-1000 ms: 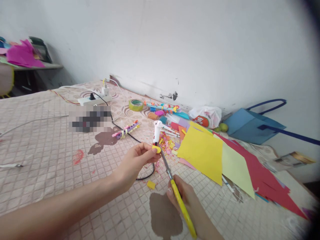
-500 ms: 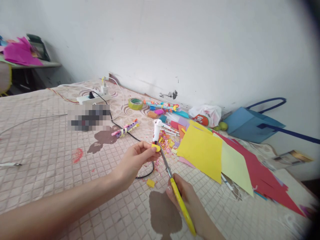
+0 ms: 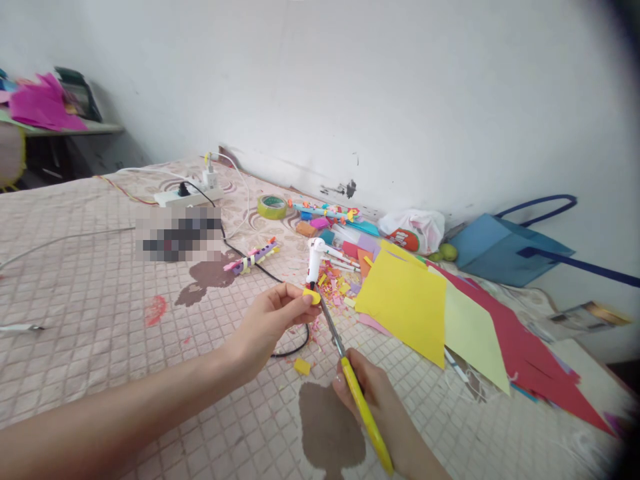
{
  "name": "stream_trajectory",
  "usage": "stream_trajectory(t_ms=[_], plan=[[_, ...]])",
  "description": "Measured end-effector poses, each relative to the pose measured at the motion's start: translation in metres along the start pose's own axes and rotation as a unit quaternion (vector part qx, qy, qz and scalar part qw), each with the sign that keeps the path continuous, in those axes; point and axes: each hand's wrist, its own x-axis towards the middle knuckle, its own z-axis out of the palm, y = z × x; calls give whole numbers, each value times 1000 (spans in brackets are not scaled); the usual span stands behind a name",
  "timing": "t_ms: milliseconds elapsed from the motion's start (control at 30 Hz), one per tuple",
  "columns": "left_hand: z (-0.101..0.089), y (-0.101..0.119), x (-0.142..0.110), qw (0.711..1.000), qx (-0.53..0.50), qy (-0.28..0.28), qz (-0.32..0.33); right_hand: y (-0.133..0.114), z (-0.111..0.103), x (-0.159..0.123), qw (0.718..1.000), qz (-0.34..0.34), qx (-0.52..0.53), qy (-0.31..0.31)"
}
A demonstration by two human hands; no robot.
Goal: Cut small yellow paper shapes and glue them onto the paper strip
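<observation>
My left hand (image 3: 274, 319) pinches a small yellow piece (image 3: 311, 296), paper or foam, between thumb and fingers. In my right hand (image 3: 373, 393) is a pair of scissors (image 3: 361, 407) with yellow handles, the blades pointing up and away from me. Their tips reach the right edge of the yellow piece; whether they touch it I cannot tell. Just behind the piece stands a white glue gun (image 3: 315, 260), its dark nozzle downward. Another small yellow piece (image 3: 302, 366) lies on the cloth below my left hand.
Colourful scraps (image 3: 336, 283) lie behind the scissors. At the right are a yellow sheet (image 3: 405, 300), a red sheet (image 3: 520, 353) and a blue bag (image 3: 510, 250). A decorated purple stick (image 3: 255, 257), a tape roll (image 3: 272, 206) and a power strip (image 3: 173, 197) sit farther back.
The whole view has shifted very slightly. Both hands keep the same hold, and the yellow piece and scissors stay in place.
</observation>
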Motion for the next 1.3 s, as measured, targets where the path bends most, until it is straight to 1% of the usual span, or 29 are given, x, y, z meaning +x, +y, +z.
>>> stream_trajectory(t_ms=[200,500,733,933,1300], plan=[[-3,1,0,1000,7,2,7,-1,0,0,1000,-4,1,10],[-6,0,4,1000,-3,2,5,1,-1,0,1000,-12,-14,4],[-9,-2,4,999,1,-34,-8,4,-2,0,1000,-1,-13,14],[-11,-3,4,999,10,-34,-2,3,-3,0,1000,4,-17,2],[-12,-2,5,1000,6,-27,3,2,-3,0,1000,7,-20,1]])
